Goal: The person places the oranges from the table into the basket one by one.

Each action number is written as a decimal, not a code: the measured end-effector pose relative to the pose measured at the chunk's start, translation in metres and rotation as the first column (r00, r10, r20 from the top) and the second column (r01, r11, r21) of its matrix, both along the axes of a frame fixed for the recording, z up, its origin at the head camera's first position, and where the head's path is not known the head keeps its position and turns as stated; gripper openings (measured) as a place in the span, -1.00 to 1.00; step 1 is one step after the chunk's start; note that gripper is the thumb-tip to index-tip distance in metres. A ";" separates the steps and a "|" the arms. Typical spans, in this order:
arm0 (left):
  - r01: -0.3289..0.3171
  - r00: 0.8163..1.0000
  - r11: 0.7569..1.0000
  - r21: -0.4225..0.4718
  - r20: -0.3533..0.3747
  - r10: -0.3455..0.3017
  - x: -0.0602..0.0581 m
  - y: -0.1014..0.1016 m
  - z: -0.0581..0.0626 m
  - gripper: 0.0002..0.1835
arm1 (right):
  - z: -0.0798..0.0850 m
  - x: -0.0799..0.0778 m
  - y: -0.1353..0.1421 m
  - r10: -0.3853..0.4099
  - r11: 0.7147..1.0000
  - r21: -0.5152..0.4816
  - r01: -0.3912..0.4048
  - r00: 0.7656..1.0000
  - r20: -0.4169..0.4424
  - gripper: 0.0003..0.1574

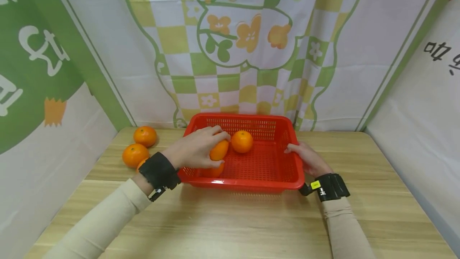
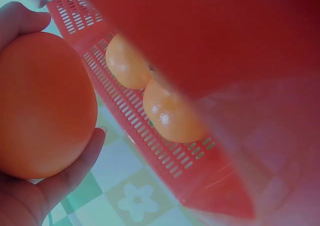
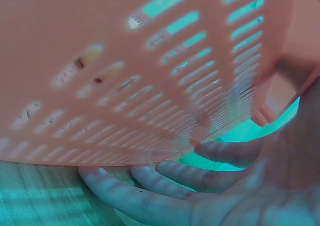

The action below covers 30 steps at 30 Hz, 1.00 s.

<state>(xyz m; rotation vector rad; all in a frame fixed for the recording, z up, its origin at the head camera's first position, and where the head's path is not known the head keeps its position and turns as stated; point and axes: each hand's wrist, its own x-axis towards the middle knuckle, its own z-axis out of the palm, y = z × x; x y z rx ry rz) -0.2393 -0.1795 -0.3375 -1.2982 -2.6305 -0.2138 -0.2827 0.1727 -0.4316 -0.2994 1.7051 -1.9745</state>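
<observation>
My left hand (image 1: pixel 201 147) is over the left part of a red plastic basket (image 1: pixel 258 163), gripping an orange (image 1: pixel 219 150) between thumb and fingers. The left wrist view shows this held orange (image 2: pixel 45 105) up close. Inside the basket, one orange (image 1: pixel 242 141) sits near the back wall, and another orange (image 1: pixel 214 171) is partly hidden below my left hand. At the basket's right end, my right hand (image 1: pixel 312 159) holds on with the thumb over the rim. In the right wrist view its fingers (image 3: pixel 200 176) reach along the lower edge of the slotted wall.
On the wooden table (image 1: pixel 230 227), left of the basket, lie two oranges, a rear orange (image 1: pixel 145 136) and a nearer orange (image 1: pixel 135 155). A third orange (image 1: pixel 141 165) is mostly covered by my left wrist. A patterned curtain (image 1: pixel 223 83) hangs close behind the basket.
</observation>
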 end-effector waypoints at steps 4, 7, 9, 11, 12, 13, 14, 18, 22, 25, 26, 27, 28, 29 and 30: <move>0.000 1.000 1.000 -0.005 0.005 0.000 0.000 0.001 0.002 -0.43 | 0.000 0.000 0.001 0.009 1.000 -0.009 -0.009 1.000 0.004 -0.34; -0.001 1.000 1.000 -0.004 0.003 0.001 0.000 0.002 0.005 -0.42 | 0.000 0.000 0.001 0.009 1.000 -0.014 -0.009 1.000 0.009 -0.34; 0.007 1.000 1.000 0.009 0.001 -0.007 -0.001 0.003 0.008 -0.42 | 0.000 0.000 0.001 0.007 1.000 -0.012 -0.007 1.000 0.008 -0.34; 0.007 1.000 1.000 0.013 -0.007 -0.007 -0.002 0.003 0.010 -0.42 | 0.001 0.000 0.001 0.009 1.000 -0.012 -0.009 1.000 0.004 -0.35; 0.006 1.000 1.000 0.013 -0.012 -0.005 -0.002 0.004 0.011 -0.42 | 0.001 0.001 0.001 0.009 1.000 -0.016 -0.009 1.000 0.004 -0.34; 0.003 1.000 1.000 0.009 -0.018 -0.002 -0.002 0.004 0.011 -0.42 | 0.001 0.001 0.000 0.011 1.000 -0.016 -0.011 1.000 0.004 -0.34; 0.002 1.000 1.000 0.004 -0.017 -0.002 -0.003 0.005 0.011 -0.41 | 0.001 0.001 0.000 0.011 1.000 -0.015 -0.011 1.000 0.004 -0.34; -0.010 1.000 1.000 -0.029 -0.026 0.009 -0.005 0.007 0.011 -0.40 | 0.002 0.001 -0.001 0.015 1.000 -0.012 -0.015 1.000 0.006 -0.33; -0.007 0.999 0.999 -0.048 -0.052 0.004 -0.011 0.010 0.009 -0.39 | 0.001 0.001 -0.001 0.016 1.000 -0.009 -0.016 1.000 0.008 -0.33; -0.007 0.998 0.999 -0.054 -0.063 0.003 -0.016 0.011 0.007 -0.38 | 0.000 0.000 0.000 0.011 1.000 -0.010 -0.011 1.000 0.010 -0.35; -0.009 0.998 0.998 -0.056 -0.063 0.006 -0.018 0.011 0.007 -0.39 | 0.000 0.000 0.000 0.010 1.000 -0.009 -0.010 1.000 0.008 -0.35; -0.011 0.998 0.998 -0.058 -0.062 0.008 -0.020 0.011 0.007 -0.39 | 0.000 0.000 0.000 0.008 1.000 -0.006 -0.008 1.000 0.005 -0.36; -0.012 0.998 0.998 -0.056 -0.057 0.009 -0.021 0.012 0.007 -0.39 | 0.000 0.001 0.000 0.009 1.000 -0.009 -0.009 1.000 0.006 -0.36; -0.013 0.999 0.998 -0.057 -0.052 0.010 -0.023 0.012 0.007 -0.40 | -0.001 0.001 0.000 0.010 1.000 -0.008 -0.010 1.000 0.003 -0.36; -0.016 0.999 0.998 -0.059 -0.051 0.013 -0.024 0.012 0.007 -0.40 | 0.000 0.001 0.000 0.011 1.000 -0.010 -0.011 1.000 0.001 -0.36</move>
